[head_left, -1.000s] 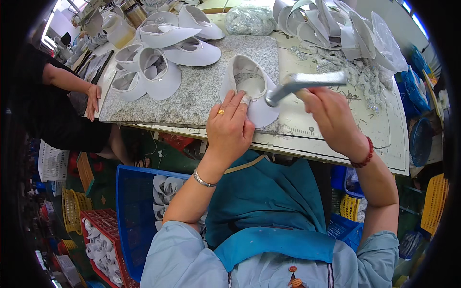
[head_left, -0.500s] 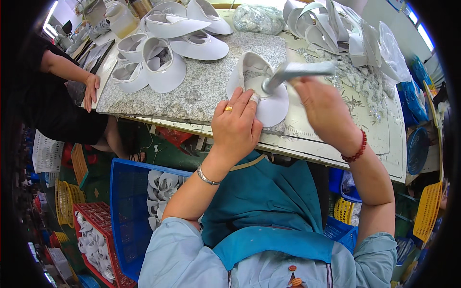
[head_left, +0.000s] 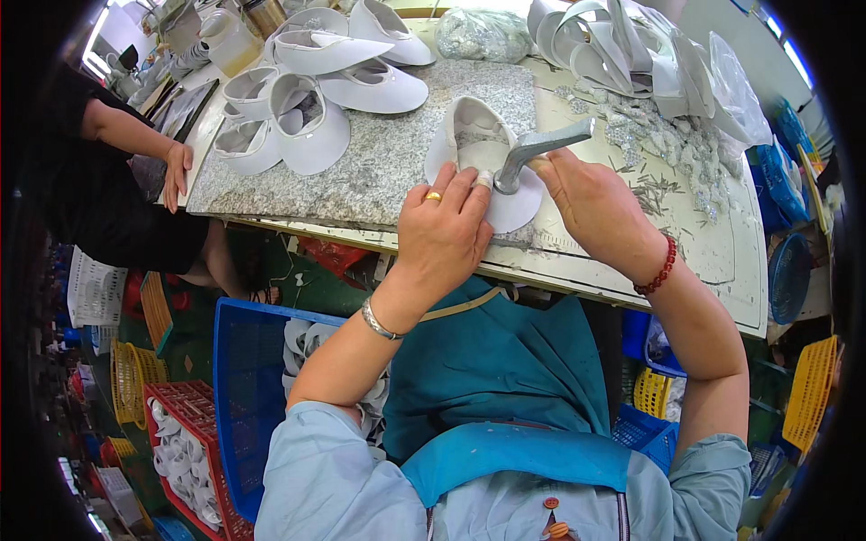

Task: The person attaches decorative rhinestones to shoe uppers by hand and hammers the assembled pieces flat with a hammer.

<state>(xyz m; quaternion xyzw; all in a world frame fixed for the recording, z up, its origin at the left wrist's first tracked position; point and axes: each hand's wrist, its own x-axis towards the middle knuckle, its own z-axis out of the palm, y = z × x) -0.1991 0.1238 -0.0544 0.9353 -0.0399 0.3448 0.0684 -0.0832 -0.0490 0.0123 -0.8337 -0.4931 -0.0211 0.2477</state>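
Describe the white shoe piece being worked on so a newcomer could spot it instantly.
Start at the speckled granite slab on the workbench and go to its near right edge. The white shoe upper lies there under the left hand, alone with a grey metal hammer on it, apart from the far-left pile.

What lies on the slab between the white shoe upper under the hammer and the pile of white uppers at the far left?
In the head view, only bare speckled granite slab separates the hammered white shoe upper from the pile of white uppers.

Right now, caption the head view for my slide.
Left hand steadies a white shoe upper on granite slab; right hand holds a metal hammer.
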